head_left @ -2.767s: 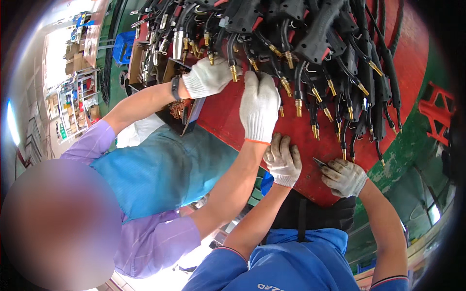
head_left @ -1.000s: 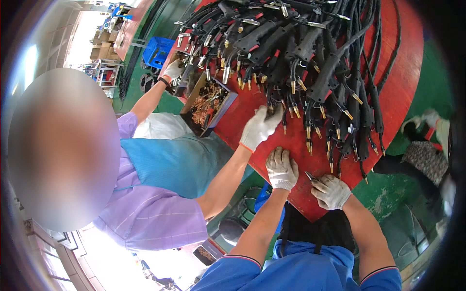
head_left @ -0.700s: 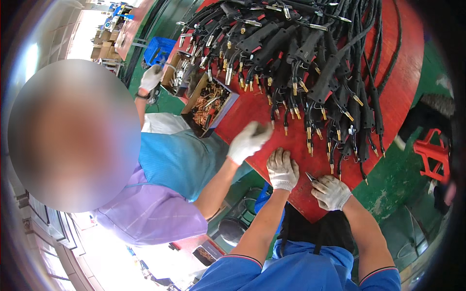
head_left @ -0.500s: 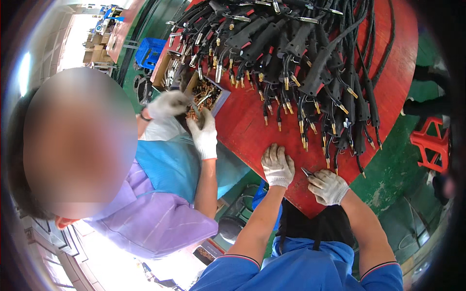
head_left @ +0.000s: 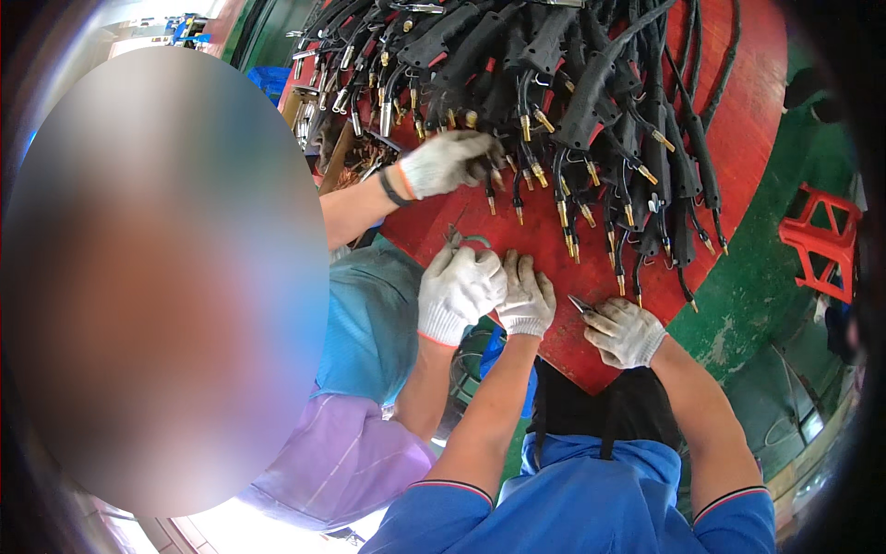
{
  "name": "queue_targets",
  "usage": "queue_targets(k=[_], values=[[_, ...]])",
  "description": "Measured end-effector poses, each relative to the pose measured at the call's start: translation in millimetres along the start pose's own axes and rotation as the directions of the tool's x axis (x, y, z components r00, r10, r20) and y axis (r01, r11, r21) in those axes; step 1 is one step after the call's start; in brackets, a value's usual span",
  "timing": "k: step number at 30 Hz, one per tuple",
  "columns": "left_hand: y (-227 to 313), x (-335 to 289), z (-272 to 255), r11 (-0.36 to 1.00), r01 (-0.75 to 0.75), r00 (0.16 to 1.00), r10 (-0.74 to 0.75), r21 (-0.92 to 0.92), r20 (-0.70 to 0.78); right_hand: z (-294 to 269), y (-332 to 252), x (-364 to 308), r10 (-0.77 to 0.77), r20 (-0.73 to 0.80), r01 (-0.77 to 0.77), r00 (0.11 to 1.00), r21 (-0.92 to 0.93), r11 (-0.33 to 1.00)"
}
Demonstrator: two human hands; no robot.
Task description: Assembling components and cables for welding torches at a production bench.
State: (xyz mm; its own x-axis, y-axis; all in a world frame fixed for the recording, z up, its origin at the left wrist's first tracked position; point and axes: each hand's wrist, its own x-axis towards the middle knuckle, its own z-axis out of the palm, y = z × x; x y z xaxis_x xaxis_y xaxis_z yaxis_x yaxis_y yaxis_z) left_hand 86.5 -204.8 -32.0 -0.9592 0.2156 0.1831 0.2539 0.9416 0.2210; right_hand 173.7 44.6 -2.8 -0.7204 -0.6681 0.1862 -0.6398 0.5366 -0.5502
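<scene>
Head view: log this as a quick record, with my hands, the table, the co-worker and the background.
Left hand: gloved, on the red table, nothing visible in it
Right hand: gloved, holding a small pointed tool
On table: pile of black torches, brass-coloured tips toward the hands
Co-worker: one gloved hand beside your left, contact unclear; other gloved hand at the torches, blurred
Background: red stool, green floor

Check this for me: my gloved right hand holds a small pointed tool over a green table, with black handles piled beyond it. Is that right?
Not quite: the table is red, not green, as the head view shows. The rest stands: your gloved right hand holds a small pointed tool over it, with black handles piled beyond.
</scene>
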Motion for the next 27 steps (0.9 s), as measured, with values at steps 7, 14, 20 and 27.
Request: queue_targets(k=[7, 14, 20, 27], values=[[3.8, 2.2, -1.1, 1.0, -0.025, 0.999, 0.025, 0.008, -0.03, 0.1, -0.2, -2.9, 0.009, -0.011, -0.009, 1.0, -0.003, 1.0], [4.2, 2.5, -1.5, 1.0, -0.029, 0.999, 0.029, 0.007, -0.034, -0.3, 0.4, -2.1, 0.002, -0.04, -0.002, 0.999, 0.006, 1.0], [1.6, 4.5, -1.9, 0.999, -0.042, 0.998, 0.042, 0.004, -0.04, -0.6, 0.7, 0.6, -0.01, -0.036, 0.01, 0.999, 0.009, 1.0], [0.6, 2.3, -1.5, 0.999, -0.035, 0.999, 0.035, 0.015, -0.032, 2.5, -0.1, -0.2, -0.014, -0.061, 0.013, 0.998, -0.017, 1.0]])
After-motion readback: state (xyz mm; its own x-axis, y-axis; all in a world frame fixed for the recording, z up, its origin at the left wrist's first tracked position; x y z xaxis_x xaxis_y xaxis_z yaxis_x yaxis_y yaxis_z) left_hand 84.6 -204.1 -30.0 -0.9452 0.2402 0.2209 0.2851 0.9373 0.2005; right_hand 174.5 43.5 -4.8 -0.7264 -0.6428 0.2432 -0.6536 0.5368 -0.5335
